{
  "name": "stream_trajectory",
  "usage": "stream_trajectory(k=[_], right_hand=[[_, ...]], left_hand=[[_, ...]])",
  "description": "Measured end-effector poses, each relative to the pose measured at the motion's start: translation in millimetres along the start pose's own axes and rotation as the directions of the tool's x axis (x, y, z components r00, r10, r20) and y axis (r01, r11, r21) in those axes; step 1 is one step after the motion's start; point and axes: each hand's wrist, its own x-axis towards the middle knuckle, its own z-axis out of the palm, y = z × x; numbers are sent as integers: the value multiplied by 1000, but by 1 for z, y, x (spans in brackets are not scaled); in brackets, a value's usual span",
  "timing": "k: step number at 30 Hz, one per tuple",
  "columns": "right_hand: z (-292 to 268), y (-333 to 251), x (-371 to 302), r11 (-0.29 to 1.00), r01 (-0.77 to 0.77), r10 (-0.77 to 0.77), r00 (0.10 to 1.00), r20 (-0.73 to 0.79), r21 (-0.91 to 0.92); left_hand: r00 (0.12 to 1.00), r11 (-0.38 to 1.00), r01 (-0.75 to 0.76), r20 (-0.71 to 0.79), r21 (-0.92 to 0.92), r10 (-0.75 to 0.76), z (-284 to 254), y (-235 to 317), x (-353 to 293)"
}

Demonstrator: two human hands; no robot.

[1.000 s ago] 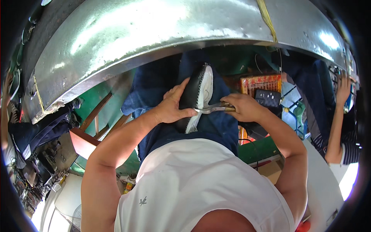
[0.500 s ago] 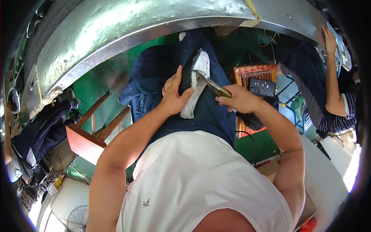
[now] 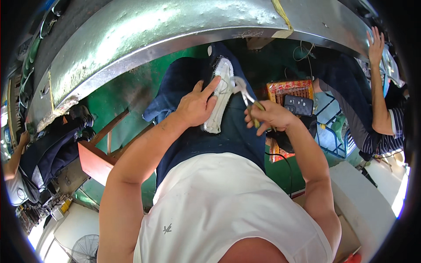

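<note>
Seated person, shoe (image 3: 222, 101) across the dark blue cloth (image 3: 184, 131) of the lap, between the torso and the tabletop (image 3: 131, 28). Pale, wrinkled underside faces up; dark material shows along the left of the far end.

Long axis: runs away from the belly toward the tabletop, far end leaning slightly right.

Left hand (image 3: 196, 106) is nearer, touching the shoe from its left side. Partly open: index finger extended across the pale face at about mid-length, thumb against the same face nearer the body. Remaining fingers are partly hidden; cannot tell whether they clasp the side.

Right hand (image 3: 268, 116) lies to the right of the shoe and a little nearer the body than its middle, apart from it. Fingers are loosely curled round the handles of metal pliers (image 3: 247, 96), the lower fingers less tightly folded. From this hand, the shoe is to the left and slightly farther from the body. The pliers slant up-left across that gap, head just beside the shoe's right edge; contact there cannot be told, nor how far the jaws part.

Nearby, right: dark phone (image 3: 299, 105) resting on a red-and-yellow-edged slatted mat (image 3: 280, 90). Left: reddish wooden stool (image 3: 95, 163). Far right: a co-worker's raised hand (image 3: 375, 47), well apart from the shoe.
</note>
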Motion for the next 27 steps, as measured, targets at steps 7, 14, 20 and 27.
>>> stream_trajectory(k=[7, 14, 20, 27], right_hand=[[5, -25, 48, 740, 203, -437, 870, -229, -641], [18, -33, 42, 733, 215, -447, 867, -219, -645], [32, -7, 28, 495, 223, -559, 821, -111, -840], [26, 16, 11, 517, 95, -447, 878, -173, -851]], left_hand=[[993, 996, -49, 107, 69, 42, -4, 9, 8], [960, 966, 240, 172, -96, -221, -15, 18, 3], [957, 948, 260, 182, -183, -227, -13, 4, 8], [972, 924, 194, 190, -331, -136, 1, -22, 14]])
